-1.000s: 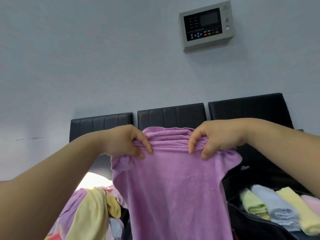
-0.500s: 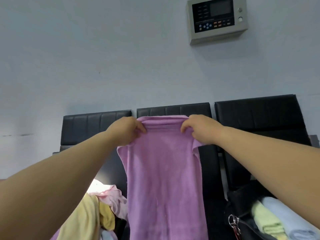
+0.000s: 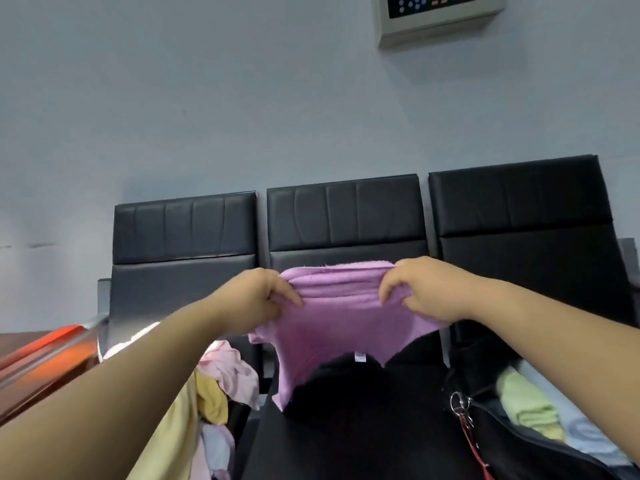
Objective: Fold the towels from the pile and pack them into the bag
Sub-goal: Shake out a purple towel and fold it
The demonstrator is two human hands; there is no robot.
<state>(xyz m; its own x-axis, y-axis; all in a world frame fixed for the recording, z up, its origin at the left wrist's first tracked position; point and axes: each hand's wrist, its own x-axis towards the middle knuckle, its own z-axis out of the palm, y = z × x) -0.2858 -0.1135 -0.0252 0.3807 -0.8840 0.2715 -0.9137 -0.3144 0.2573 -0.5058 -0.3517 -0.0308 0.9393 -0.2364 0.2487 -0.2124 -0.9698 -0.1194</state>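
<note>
Left grip [image 3: 256,301] and right grip [image 3: 427,289]: both clenched on the top edge of the purple towel [image 3: 339,320], fingers curled over bunched cloth. The grips are near each other and roughly level, arms stretched forward.

The towel is held in the air in front of the middle seat. Its upper edge is gathered in ridges between the two grips. The rest hangs unevenly, the left part lower than the right. There is a small white tag [image 3: 360,357] at the lower edge.

Below: a dark seat surface [image 3: 346,441], black and matte. Cannot tell whether the towel's lowest corner touches it.

Lower left, in front of the left backrest: the pile [image 3: 228,379] of loose towels in pink, yellow and pale blue, crumpled together and partly hidden behind the left forearm [image 3: 104,410].

Lower right, in front of the right backrest: the black bag [image 3: 512,452], open at the top. Inside are a folded green towel [image 3: 526,403] and, just beside it, a folded light-blue towel [image 3: 585,438]. A metal clip [image 3: 460,407] with a red strap [image 3: 475,448] hangs at the bag's near edge.

Room: a row of three black padded backrests [image 3: 346,216] with stitched panels stands against a pale grey-blue wall [image 3: 207,98]. High on the right is a grey wall panel [image 3: 436,19] with a dark face and coloured buttons, cut by the frame. At far left are a blurred orange-red object [image 3: 52,355] and a brown surface [image 3: 20,337].
</note>
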